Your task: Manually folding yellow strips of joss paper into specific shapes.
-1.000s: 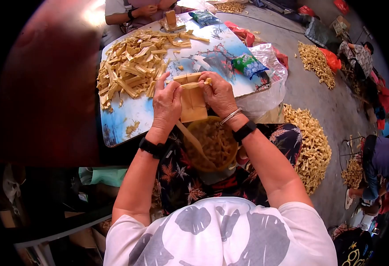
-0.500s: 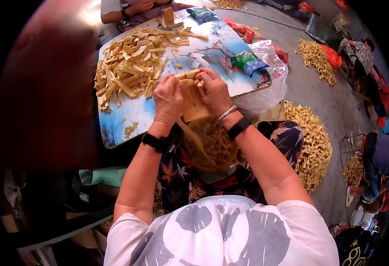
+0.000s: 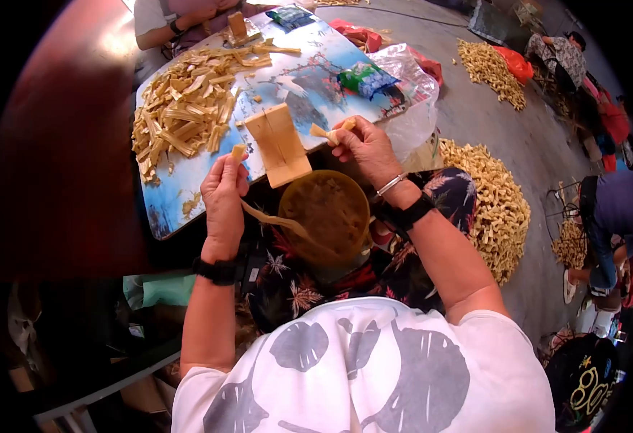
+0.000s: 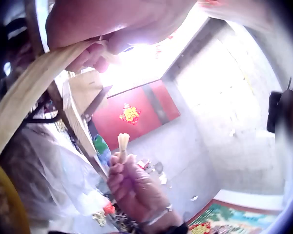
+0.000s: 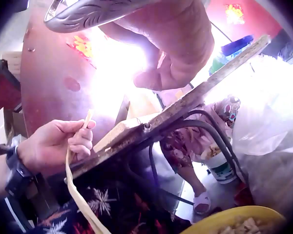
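In the head view my left hand (image 3: 224, 198) pinches one end of a long pale yellow strip (image 3: 277, 219), which trails down over a yellow bowl (image 3: 324, 216). My right hand (image 3: 370, 153) pinches a short knotted piece (image 3: 331, 135) with flared ends, apart from the strip. Between the hands, at the table's near edge, stands an angled wooden block (image 3: 278, 144) that neither hand touches. The left wrist view shows the knotted piece (image 4: 123, 141) upright in the right hand's fingers. In the right wrist view the strip (image 5: 75, 190) hangs from the left hand (image 5: 56, 146).
A pile of strips (image 3: 186, 108) covers the left of the painted table (image 3: 248, 169). A green and blue packet (image 3: 367, 79) lies at its right. Heaps of knotted pieces (image 3: 486, 209) are on the floor. Another person's arm (image 3: 159, 35) is across the table.
My hands have moved apart from over the wooden block, left hand to the left with the strip, right hand to the right with the knotted piece. The block stands uncovered.
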The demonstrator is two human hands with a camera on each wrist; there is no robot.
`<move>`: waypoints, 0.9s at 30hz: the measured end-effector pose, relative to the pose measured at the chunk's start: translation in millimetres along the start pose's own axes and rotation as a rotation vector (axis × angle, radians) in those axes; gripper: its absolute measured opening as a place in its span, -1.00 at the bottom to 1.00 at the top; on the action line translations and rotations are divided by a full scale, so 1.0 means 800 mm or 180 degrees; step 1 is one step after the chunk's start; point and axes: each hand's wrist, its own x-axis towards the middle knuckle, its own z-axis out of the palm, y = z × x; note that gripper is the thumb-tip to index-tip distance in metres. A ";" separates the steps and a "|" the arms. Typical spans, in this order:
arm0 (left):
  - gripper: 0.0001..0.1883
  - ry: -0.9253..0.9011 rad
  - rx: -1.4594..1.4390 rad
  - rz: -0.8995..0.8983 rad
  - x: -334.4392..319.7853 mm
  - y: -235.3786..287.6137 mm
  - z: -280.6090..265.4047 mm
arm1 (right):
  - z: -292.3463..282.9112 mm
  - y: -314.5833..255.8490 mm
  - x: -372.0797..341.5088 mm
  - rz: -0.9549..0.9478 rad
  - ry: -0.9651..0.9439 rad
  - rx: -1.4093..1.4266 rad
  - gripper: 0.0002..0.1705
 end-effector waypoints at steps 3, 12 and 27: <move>-0.75 -0.0201 -0.0528 -0.0604 -0.056 -0.011 0.004 | -0.022 0.013 -0.042 0.0259 -0.0076 -0.0586 -0.76; -0.80 -0.0754 -0.0162 -0.0723 -0.135 -0.077 0.047 | 0.011 0.026 -0.132 -0.0198 -0.0616 -0.1671 -0.49; -0.71 -0.1187 -0.0783 -0.2732 -0.162 -0.065 0.068 | 0.031 -0.008 -0.221 -0.1090 -0.0425 -0.1302 -0.82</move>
